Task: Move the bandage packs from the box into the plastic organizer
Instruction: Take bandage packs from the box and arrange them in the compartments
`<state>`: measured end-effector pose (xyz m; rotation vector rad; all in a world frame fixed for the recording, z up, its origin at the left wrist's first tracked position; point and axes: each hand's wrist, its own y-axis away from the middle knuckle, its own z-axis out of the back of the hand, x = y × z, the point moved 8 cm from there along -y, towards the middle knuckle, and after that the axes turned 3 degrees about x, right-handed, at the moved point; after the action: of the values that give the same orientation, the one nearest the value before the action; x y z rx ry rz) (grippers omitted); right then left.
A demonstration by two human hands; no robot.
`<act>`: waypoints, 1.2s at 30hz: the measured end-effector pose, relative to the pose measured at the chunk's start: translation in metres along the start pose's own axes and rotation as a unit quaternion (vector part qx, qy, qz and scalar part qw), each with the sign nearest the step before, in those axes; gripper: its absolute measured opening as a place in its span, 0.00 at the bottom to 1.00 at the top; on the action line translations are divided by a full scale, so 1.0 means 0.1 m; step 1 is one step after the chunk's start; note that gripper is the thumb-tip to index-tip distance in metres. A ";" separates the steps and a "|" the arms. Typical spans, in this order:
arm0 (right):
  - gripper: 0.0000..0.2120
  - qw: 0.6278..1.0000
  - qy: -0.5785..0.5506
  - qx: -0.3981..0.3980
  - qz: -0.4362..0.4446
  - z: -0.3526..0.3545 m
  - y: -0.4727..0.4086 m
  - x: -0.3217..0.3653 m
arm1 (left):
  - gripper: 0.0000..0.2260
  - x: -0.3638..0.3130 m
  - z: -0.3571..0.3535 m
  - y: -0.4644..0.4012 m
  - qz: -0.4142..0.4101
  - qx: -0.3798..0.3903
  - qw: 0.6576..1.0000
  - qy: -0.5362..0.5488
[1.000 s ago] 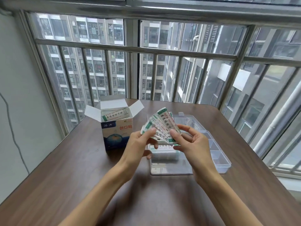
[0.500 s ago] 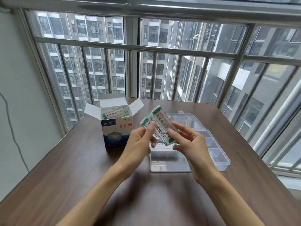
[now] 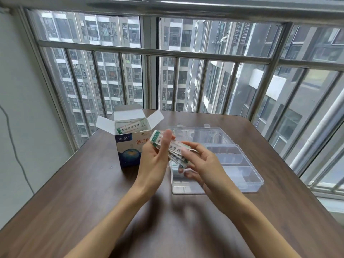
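A: While the left hand (image 3: 156, 161) grips a small sheaf of bandage packs (image 3: 173, 149) above the near-left corner of the plastic organizer (image 3: 247, 170), what is the right hand (image 3: 202, 162) doing?

B: Its fingers pinch the lower end of the same sheaf. More packs sit in the open box (image 3: 130, 146) just left of the organizer, on the wooden table (image 3: 83, 183).

A: How will they handle?

B: Light and thin, I'd judge, flexible paper wrappers (likely slick against each other), so a loose hold could let them fan out or slip. Pinching across the flat faces near the middle, thumb on one side, should keep them squared for a compartment.
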<state>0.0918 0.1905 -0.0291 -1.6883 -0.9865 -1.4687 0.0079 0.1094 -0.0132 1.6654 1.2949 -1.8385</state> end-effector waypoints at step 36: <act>0.08 0.954 0.293 -0.027 0.057 0.51 -0.45 0.49 | 0.09 -0.06 -0.22 -0.42 0.004 0.168 0.896 -0.411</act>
<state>0.0807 0.2617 0.0135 -1.1975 -0.5199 -1.7776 -0.0093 0.1471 0.0114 0.7932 0.6199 -2.4491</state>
